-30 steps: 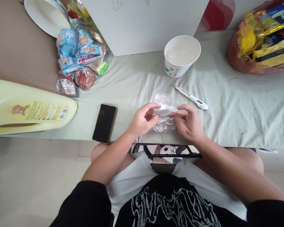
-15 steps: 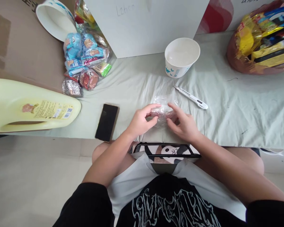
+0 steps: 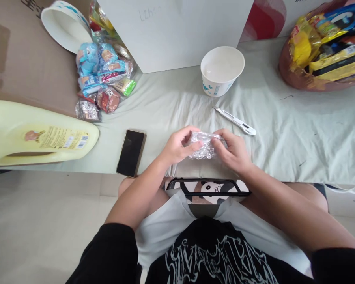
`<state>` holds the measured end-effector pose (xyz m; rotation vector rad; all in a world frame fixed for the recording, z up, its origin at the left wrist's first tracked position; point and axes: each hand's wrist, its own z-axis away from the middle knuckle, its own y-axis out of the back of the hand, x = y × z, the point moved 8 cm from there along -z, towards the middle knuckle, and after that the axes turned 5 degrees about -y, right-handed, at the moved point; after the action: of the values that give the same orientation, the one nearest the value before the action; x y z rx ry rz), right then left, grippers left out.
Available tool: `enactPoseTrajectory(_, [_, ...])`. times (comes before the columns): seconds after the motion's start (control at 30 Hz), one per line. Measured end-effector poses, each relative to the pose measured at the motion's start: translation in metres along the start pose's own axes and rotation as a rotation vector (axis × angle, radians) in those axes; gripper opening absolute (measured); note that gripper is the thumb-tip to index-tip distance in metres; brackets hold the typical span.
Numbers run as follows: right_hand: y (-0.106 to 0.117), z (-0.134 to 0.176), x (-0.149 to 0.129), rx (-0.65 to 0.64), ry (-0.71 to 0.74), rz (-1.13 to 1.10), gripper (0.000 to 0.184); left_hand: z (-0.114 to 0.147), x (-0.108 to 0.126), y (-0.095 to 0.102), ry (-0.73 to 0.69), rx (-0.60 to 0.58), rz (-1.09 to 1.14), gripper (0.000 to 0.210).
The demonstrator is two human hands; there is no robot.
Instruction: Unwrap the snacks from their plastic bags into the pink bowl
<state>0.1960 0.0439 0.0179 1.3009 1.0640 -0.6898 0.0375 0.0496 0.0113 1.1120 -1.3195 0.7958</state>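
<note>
Between my two hands is a crinkled bundle of clear plastic wrap point(image 3: 205, 150); what lies inside it, if anything, I cannot make out. My left hand point(image 3: 179, 145) grips its left end, thumb across the front and fingers behind. The right end is pinched by my right hand point(image 3: 232, 150), with the thumb pressed on the near face. Beyond the right hand a white utility knife point(image 3: 235, 120) lies on the pale green cloth point(image 3: 284, 142). Behind the knife stands a white paper bowl point(image 3: 221, 73) with blue print.
A phone point(image 3: 131, 153) lies left of my hands, beside a large pale yellow jug point(image 3: 41, 138) on its side. Wrapped snacks point(image 3: 106, 75) are heaped by a second paper bowl point(image 3: 63, 27) at back left. A white box point(image 3: 177, 35) stands behind, and a snack-filled basket point(image 3: 290, 71) at right.
The plastic that was spread out around my fingers is now gathered into a compact bundle. Both hands have closed more firmly on it. The whole view has shifted slightly.
</note>
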Motion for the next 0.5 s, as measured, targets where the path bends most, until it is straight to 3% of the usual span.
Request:
enactPoseTrajectory(0.13, [-0.006,0.002,0.009,-0.112,-0.144,-0.240,0.025,0.010,-0.017,-0.002,0.169,0.117,0.189,0.041])
enactPoseTrajectory(0.23, [-0.012,0.005,0.009,-0.198,-0.178,-0.215,0.023,0.019,-0.018,-0.010,0.230,0.093,0.207,0.047])
enactPoseTrajectory(0.33, [-0.007,0.005,0.008,-0.187,-0.178,-0.169,0.018,0.025,-0.018,-0.010,0.288,0.093,0.115,0.046])
enactPoseTrajectory(0.5, [0.002,-0.002,0.010,-0.228,-0.180,-0.238,0.015,0.030,-0.013,0.029,0.186,0.414,-0.058,0.036])
